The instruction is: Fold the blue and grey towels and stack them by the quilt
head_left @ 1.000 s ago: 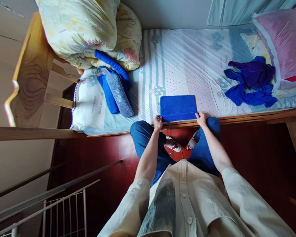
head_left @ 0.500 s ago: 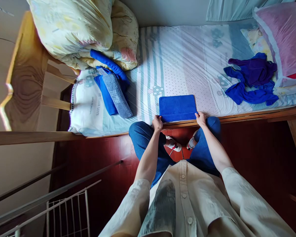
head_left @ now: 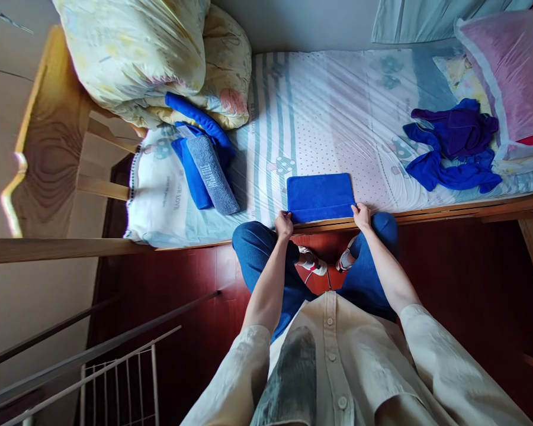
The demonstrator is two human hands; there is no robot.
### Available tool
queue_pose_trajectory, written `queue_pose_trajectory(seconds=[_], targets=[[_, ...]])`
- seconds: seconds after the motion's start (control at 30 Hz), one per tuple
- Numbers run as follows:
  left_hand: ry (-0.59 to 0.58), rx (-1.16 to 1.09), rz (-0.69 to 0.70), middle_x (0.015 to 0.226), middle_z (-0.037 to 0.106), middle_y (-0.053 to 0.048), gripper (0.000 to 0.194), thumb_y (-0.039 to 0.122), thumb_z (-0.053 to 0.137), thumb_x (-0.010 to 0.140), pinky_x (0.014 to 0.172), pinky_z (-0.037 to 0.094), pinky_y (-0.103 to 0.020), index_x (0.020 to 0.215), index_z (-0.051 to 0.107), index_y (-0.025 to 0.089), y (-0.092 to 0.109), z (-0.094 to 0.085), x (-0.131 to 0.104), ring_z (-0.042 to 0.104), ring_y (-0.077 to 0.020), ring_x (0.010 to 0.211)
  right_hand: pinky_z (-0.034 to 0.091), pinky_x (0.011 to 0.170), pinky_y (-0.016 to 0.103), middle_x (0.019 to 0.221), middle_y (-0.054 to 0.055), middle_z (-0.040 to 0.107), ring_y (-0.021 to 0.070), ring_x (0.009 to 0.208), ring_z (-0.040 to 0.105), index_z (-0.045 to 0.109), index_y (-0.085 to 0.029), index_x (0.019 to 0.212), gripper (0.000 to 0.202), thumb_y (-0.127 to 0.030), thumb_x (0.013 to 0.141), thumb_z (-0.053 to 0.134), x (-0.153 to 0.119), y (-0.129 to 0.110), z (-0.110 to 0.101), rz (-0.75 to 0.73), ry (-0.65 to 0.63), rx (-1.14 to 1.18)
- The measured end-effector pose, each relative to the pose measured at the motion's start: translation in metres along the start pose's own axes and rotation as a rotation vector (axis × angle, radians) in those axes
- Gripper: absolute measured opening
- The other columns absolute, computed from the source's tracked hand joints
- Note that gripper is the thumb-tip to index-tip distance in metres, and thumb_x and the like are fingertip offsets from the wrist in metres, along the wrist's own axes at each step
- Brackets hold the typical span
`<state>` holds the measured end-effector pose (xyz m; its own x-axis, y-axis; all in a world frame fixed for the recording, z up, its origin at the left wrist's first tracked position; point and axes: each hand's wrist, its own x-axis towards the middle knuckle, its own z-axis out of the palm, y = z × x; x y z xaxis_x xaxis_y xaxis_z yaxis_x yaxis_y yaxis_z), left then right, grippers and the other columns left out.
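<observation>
A blue towel (head_left: pixel 320 195), folded into a flat rectangle, lies at the near edge of the bed. My left hand (head_left: pixel 283 225) pinches its near left corner. At the near right corner, my right hand (head_left: pixel 361 215) is closed on the towel's edge in the same way. A fold line runs across the towel close to the side facing me. To the left lies a rolled grey towel (head_left: pixel 211 174) with lettering, on top of folded blue cloth (head_left: pixel 190 177). On the right, crumpled blue and purple cloths (head_left: pixel 459 139) sit in a loose heap.
The bed (head_left: pixel 337 112) has a patterned, striped sheet. A bulky yellow floral quilt (head_left: pixel 137 47) fills its far left, and a pink pillow (head_left: pixel 509 77) its right end. A wooden headboard (head_left: pixel 48 142) stands at left; a white metal rack (head_left: pixel 119 378) is at lower left.
The whole view has shifted slightly, so everything appears a little lower. Both hands keep their hold on the blue towel's near corners, and the towel lies as before.
</observation>
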<state>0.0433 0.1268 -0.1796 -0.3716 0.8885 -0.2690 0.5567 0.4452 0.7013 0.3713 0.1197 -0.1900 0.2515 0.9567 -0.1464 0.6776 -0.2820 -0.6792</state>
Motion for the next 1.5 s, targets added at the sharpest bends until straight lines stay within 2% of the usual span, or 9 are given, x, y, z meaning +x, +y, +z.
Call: queue_pose_trajectory(seconds=[0.53, 0.8, 0.93, 1.03, 1.13, 1.2, 1.3, 1.4, 1.5], targets=[[0.072, -0.055, -0.015, 0.081, 0.064, -0.006, 0.015, 0.022, 0.055, 0.092, 0.089, 0.052, -0.036, 0.079, 0.050, 0.024, -0.001, 0.006, 0.004, 0.066, -0.0234, 0.090, 0.047, 0.077, 0.033, 0.080, 0.012, 0.074, 0.0250, 0.076, 0.064, 0.055, -0.024, 0.075, 0.027, -0.039, 0.098, 0.054, 0.000, -0.003, 0.001, 0.016, 0.003, -0.012], [0.071, -0.088, -0.005, 0.076, 0.062, -0.005, 0.012, 0.020, 0.055, 0.091, 0.086, 0.052, -0.036, 0.080, 0.052, 0.024, -0.005, 0.011, 0.010, 0.064, -0.0226, 0.085, 0.051, 0.080, 0.036, 0.083, 0.013, 0.075, 0.0273, 0.081, 0.068, 0.065, -0.022, 0.084, 0.030, -0.044, 0.100, 0.051, 0.002, 0.003, 0.006, -0.004, 0.036, -0.020], [0.067, -0.097, -0.016, 0.076, 0.061, -0.004, 0.010, 0.023, 0.059, 0.091, 0.085, 0.052, -0.036, 0.082, 0.055, 0.023, -0.011, 0.013, 0.011, 0.064, -0.0220, 0.081, 0.052, 0.083, 0.036, 0.087, 0.013, 0.076, 0.0276, 0.086, 0.069, 0.068, -0.020, 0.091, 0.026, -0.040, 0.099, 0.054, 0.004, 0.007, 0.010, -0.029, 0.039, -0.052], [0.097, -0.085, 0.043, 0.083, 0.064, -0.004, 0.003, 0.024, 0.061, 0.091, 0.089, 0.054, -0.037, 0.092, 0.059, 0.023, -0.013, 0.011, 0.010, 0.064, -0.0215, 0.083, 0.053, 0.090, 0.038, 0.096, 0.013, 0.076, 0.0268, 0.095, 0.068, 0.070, -0.020, 0.102, 0.021, -0.032, 0.099, 0.054, 0.002, 0.006, 0.009, -0.092, 0.118, -0.069], [0.115, -0.034, 0.193, 0.102, 0.069, -0.009, 0.008, 0.022, 0.060, 0.092, 0.101, 0.053, -0.042, 0.099, 0.064, 0.023, -0.009, 0.005, 0.005, 0.066, -0.0252, 0.101, 0.053, 0.100, 0.043, 0.112, 0.015, 0.076, 0.0277, 0.109, 0.067, 0.072, -0.020, 0.110, 0.026, -0.025, 0.101, 0.048, -0.005, -0.002, 0.003, -0.243, 0.192, -0.097], [0.036, 0.029, 0.338, 0.114, 0.071, -0.012, 0.013, 0.022, 0.058, 0.095, 0.110, 0.049, -0.045, 0.104, 0.068, 0.023, -0.005, 0.002, 0.000, 0.065, -0.0280, 0.115, 0.051, 0.107, 0.045, 0.120, 0.015, 0.076, 0.0276, 0.117, 0.066, 0.074, -0.021, 0.114, 0.030, -0.024, 0.103, 0.046, -0.011, -0.009, 0.000, -0.367, 0.143, -0.111], [-0.156, 0.136, 0.513, 0.132, 0.071, -0.015, 0.026, 0.028, 0.060, 0.097, 0.118, 0.045, -0.047, 0.119, 0.070, 0.021, -0.001, 0.002, -0.010, 0.061, -0.0302, 0.132, 0.048, 0.115, 0.047, 0.133, 0.014, 0.074, 0.0276, 0.130, 0.063, 0.074, -0.021, 0.124, 0.030, -0.029, 0.104, 0.053, -0.020, -0.017, -0.003, -0.471, -0.019, -0.144], [-0.276, 0.243, 0.537, 0.152, 0.061, -0.018, 0.047, 0.027, 0.065, 0.092, 0.125, 0.038, -0.051, 0.137, 0.065, 0.016, -0.001, 0.003, -0.017, 0.049, -0.0339, 0.149, 0.045, 0.119, 0.053, 0.146, 0.015, 0.068, 0.0311, 0.141, 0.057, 0.071, -0.021, 0.133, 0.039, -0.036, 0.097, 0.068, -0.024, -0.019, -0.002, -0.451, -0.136, -0.171], [-0.319, 0.330, 0.533, 0.160, 0.054, -0.016, 0.063, 0.016, 0.060, 0.085, 0.129, 0.032, -0.054, 0.148, 0.058, 0.016, -0.003, 0.004, -0.017, 0.043, -0.0348, 0.154, 0.044, 0.122, 0.055, 0.152, 0.015, 0.063, 0.0318, 0.146, 0.055, 0.068, -0.020, 0.140, 0.050, -0.029, 0.092, 0.073, -0.022, -0.018, -0.002, -0.416, -0.181, -0.161]])
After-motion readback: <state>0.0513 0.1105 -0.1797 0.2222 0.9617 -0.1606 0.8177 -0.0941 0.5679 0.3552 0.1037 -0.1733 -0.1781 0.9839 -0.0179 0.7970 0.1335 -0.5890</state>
